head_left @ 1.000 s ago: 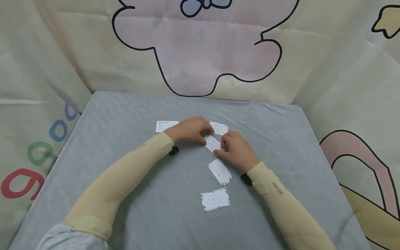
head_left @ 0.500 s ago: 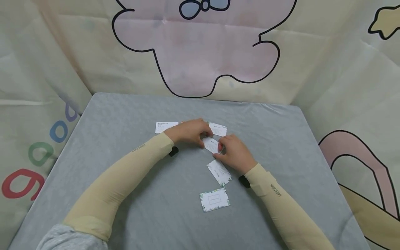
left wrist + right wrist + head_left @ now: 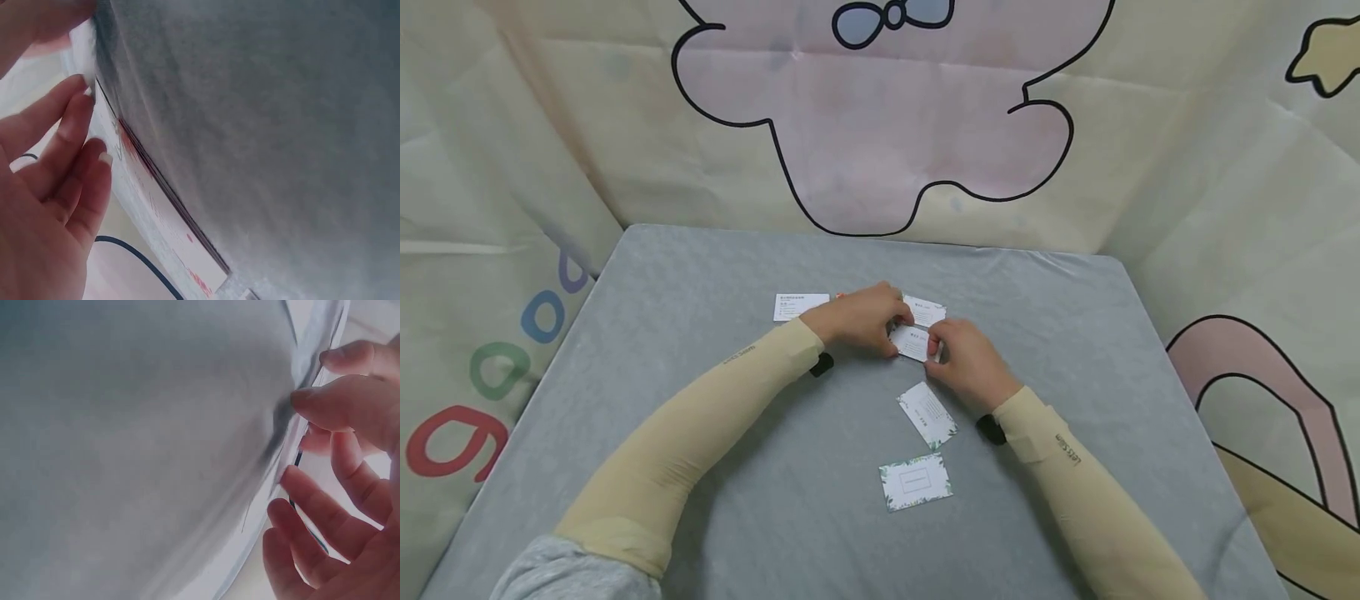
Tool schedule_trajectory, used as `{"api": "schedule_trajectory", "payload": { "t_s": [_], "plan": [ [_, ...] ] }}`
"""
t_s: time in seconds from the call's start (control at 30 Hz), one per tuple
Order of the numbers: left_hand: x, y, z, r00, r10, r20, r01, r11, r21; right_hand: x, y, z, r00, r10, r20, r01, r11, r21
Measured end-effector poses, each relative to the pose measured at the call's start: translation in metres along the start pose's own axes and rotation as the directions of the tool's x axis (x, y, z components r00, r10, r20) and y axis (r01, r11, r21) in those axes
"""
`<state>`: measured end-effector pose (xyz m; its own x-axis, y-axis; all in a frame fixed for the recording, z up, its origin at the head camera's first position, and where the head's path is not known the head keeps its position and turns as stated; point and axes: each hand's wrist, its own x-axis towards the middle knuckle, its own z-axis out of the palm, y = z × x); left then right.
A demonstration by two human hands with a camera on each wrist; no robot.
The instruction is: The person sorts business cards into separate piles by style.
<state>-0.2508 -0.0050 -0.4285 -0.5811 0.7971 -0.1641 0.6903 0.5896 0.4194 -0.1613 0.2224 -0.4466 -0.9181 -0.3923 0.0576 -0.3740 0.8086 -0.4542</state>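
Observation:
A white business card lies between my hands in the head view, its long side sloping slightly down to the right. My left hand pinches its left end. At the opposite end, my right hand holds the card between thumb and index finger. Just beyond it lies another business card with small leaf prints, partly behind my left fingers. In the left wrist view, a stack of cards with red print lies beneath my left hand; the head view shows only an orange scrap of it.
Nearer to me, a slanted business card lies above a leaf-bordered card. A plain white card rests left of my left hand. Grey cloth covers the table, and printed curtains stand around it.
The held card has turned from a steep slant to a nearly level one, its right end swinging up. My right hand has shifted slightly with it; my left hand has barely moved.

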Motion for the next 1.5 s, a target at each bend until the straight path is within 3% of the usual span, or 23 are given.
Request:
{"api": "schedule_trajectory", "payload": {
  "t_s": [0.33, 0.67, 0.93, 1.07, 1.23, 1.37, 1.5],
  "plan": [
    [0.019, -0.007, -0.006, 0.978, -0.144, -0.149, 0.149, 0.988, 0.028, 0.041, 0.026, -0.017, 0.998, 0.067, 0.014, -0.068, 0.993, 0.092],
    [0.035, -0.008, -0.005, 0.986, -0.145, -0.085, 0.152, 0.984, 0.089, 0.045, 0.038, -0.012, 0.994, 0.109, -0.008, -0.107, 0.987, 0.117],
    [0.035, -0.008, -0.003, 0.985, -0.152, -0.081, 0.158, 0.985, 0.068, 0.043, 0.038, -0.011, 0.988, 0.153, -0.003, -0.151, 0.98, 0.132],
    [0.029, -0.005, -0.003, 0.982, -0.154, -0.11, 0.162, 0.984, 0.075, 0.04, 0.038, -0.011, 0.99, 0.139, -0.003, -0.137, 0.983, 0.122],
    [0.006, 0.008, 0.005, 0.99, -0.061, -0.131, 0.07, 0.995, 0.067, 0.017, 0.032, -0.011, 0.994, 0.108, -0.02, -0.106, 0.99, 0.094],
    [-0.019, 0.023, 0.018, 0.994, 0.093, -0.057, -0.093, 0.996, 0.008, -0.016, 0.016, -0.013, 0.996, 0.073, -0.048, -0.071, 0.997, 0.039],
    [-0.036, 0.033, 0.032, 0.977, 0.212, 0.023, -0.212, 0.977, -0.038, -0.057, -0.011, -0.009, 0.996, 0.021, -0.085, -0.025, 0.999, -0.045]
  ]
}}
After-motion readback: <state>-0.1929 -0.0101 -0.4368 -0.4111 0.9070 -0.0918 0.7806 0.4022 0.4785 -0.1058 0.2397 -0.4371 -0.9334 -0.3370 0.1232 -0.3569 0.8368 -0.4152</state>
